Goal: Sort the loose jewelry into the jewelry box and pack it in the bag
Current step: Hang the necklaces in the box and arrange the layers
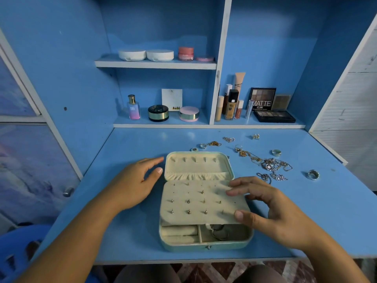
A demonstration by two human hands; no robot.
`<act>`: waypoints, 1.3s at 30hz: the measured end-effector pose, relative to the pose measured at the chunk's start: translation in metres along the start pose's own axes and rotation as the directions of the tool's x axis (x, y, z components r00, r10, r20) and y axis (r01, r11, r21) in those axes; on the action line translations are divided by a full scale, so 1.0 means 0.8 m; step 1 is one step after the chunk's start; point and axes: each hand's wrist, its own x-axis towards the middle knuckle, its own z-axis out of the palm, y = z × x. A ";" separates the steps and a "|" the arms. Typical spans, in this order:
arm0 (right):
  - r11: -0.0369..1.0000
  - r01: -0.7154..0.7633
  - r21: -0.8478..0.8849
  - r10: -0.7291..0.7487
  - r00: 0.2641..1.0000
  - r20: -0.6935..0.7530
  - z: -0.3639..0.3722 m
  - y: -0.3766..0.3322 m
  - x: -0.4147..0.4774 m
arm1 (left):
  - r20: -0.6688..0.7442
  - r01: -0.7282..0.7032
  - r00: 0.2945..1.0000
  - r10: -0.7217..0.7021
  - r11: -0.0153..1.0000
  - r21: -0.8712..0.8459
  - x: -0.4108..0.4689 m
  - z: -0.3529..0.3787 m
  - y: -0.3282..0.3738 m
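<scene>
An open mint-green jewelry box [206, 246] lies on the blue desk, its cream lid [199, 166] tipped back. A cream earring panel [202, 201] with several studs covers most of the base. A hoop shows in the front compartment [221, 233]. My left hand [134, 184] rests open beside the lid's left edge. My right hand [269, 209] is over the panel's right edge, fingers relaxed, holding nothing. Loose jewelry lies right of the box: a tangle of chains [273, 165], a silver ring [313, 174], another ring [276, 152], small rings [203, 146]. No bag is in view.
Shelves behind the desk [130, 152] hold cosmetics: a perfume bottle [133, 108], round compacts [158, 113], foundation tubes [231, 105] and eyeshadow palettes [274, 115]. A blue plastic stool [22, 240] stands lower left. The desk's front edge runs just below the box.
</scene>
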 end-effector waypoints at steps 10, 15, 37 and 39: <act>0.989 0.007 0.149 0.008 0.995 -0.098 0.022 0.005 -0.008 | -0.050 0.031 0.999 -0.021 0.976 0.214 -0.016 0.011 -0.016; 0.985 0.018 0.172 0.005 0.991 -0.137 0.030 0.008 -0.012 | -0.065 0.032 0.998 -0.018 0.974 0.222 -0.017 0.013 -0.015; 0.989 0.045 -0.143 -0.068 0.985 -0.156 0.017 0.003 -0.017 | -0.077 0.017 0.997 -0.003 0.983 0.181 -0.015 0.015 -0.021; 0.985 0.051 -0.168 -0.073 0.989 -0.131 0.009 0.000 -0.014 | -0.083 0.017 0.997 -0.003 0.987 0.162 -0.015 0.015 -0.021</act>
